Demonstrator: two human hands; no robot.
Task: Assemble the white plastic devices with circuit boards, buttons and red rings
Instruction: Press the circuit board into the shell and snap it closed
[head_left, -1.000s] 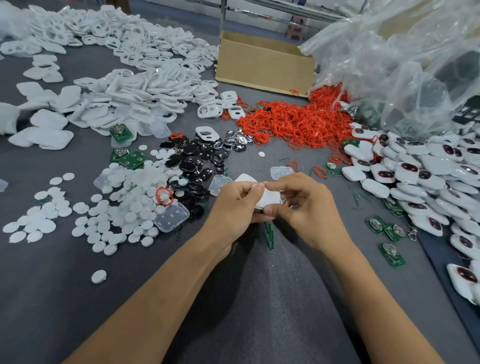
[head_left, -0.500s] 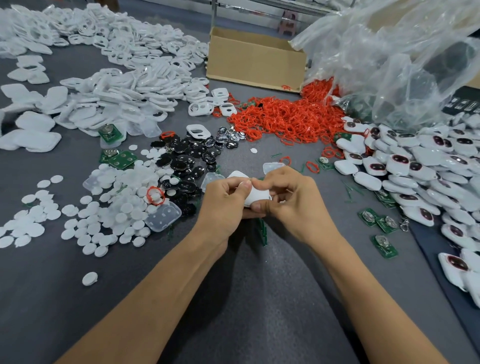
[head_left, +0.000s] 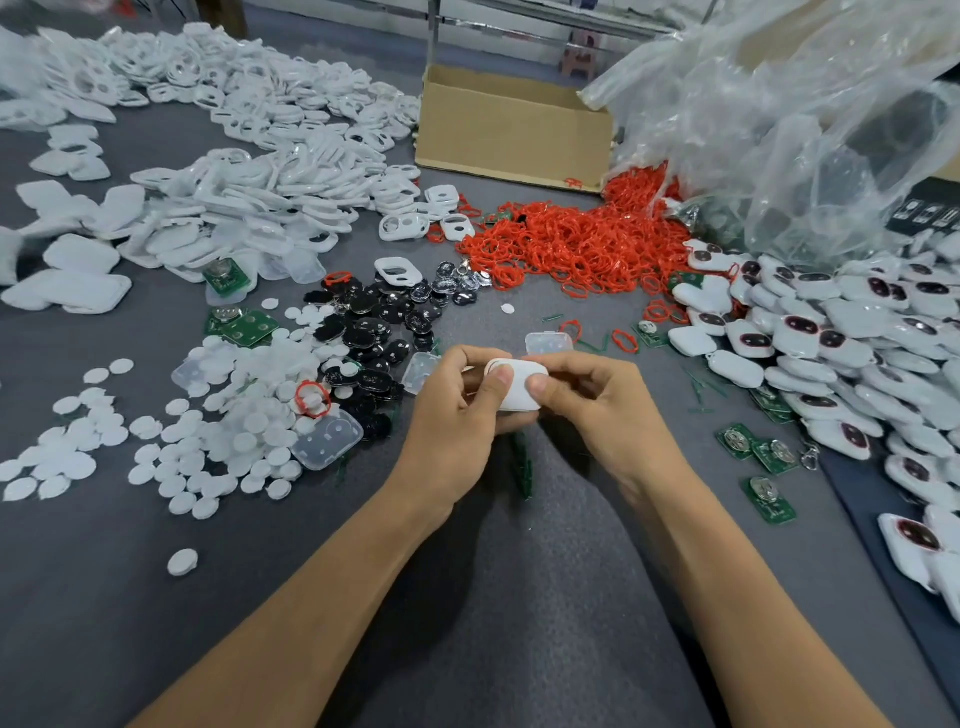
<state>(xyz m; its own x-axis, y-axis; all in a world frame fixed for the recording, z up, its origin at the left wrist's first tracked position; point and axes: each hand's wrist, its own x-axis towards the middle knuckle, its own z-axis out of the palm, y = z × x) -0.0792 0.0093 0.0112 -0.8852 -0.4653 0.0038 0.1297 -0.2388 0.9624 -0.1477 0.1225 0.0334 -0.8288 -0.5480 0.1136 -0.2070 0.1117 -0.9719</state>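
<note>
A white plastic device (head_left: 517, 387) is held above the grey table between both hands, its smooth shell facing me. My left hand (head_left: 457, 415) grips its left end, thumb on top. My right hand (head_left: 597, 410) grips its right end, thumb pressed on the shell. What is under the shell is hidden. Red rings (head_left: 576, 244) lie heaped behind the hands. Black buttons (head_left: 384, 322) sit in a pile to the left. Green circuit boards (head_left: 761, 452) lie to the right. White shells (head_left: 249, 208) are piled at the back left.
Assembled white devices (head_left: 841, 332) are stacked along the right. White round discs (head_left: 208, 426) spread over the left. A cardboard box (head_left: 511, 130) and a clear plastic bag (head_left: 789, 119) stand at the back. Clear plastic trays (head_left: 327, 439) lie near the discs.
Both hands stay together on the white device and have turned it slightly, so more of its smooth shell shows. The camera has shifted a little.
</note>
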